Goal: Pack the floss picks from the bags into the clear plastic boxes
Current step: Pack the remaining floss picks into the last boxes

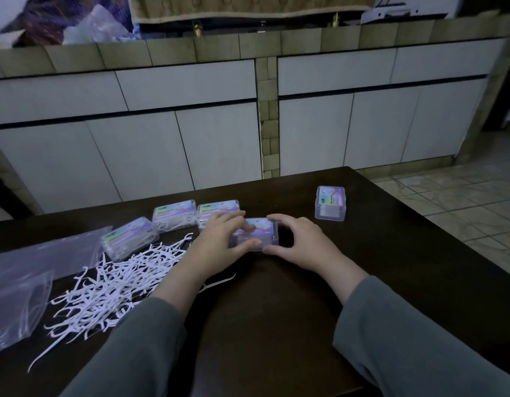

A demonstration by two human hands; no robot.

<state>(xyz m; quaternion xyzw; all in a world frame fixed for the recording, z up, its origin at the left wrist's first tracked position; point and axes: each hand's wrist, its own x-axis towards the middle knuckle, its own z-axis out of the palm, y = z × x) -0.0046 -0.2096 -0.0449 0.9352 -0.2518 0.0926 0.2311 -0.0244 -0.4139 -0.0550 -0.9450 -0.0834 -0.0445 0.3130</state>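
The left hand (219, 242) and right hand (298, 243) are curled round a clear box (255, 234), which is held between them on the dark tabletop (276, 325). The box's left end is pinched by the left hand, with fingers laid over the printed lid and the thumb against the near side; its right end is gripped by the right hand's fingertips and thumb. Grey sleeves (414, 333) are seen over both forearms.

To the left, a loose pile of white floss picks (110, 285) is spread on the tabletop, with one pick (219, 282) lying apart just beside the left wrist. A clear plastic bag (21, 285) lies flat at the left edge, touching the pile.

Behind the pile, three boxes (173, 214) filled with picks are set in a row, the nearest tilted. Another box (330, 202), standing well apart to the right, appears empty.

Beyond the tabletop, white cabinets (190, 133) are seen under a tiled counter.
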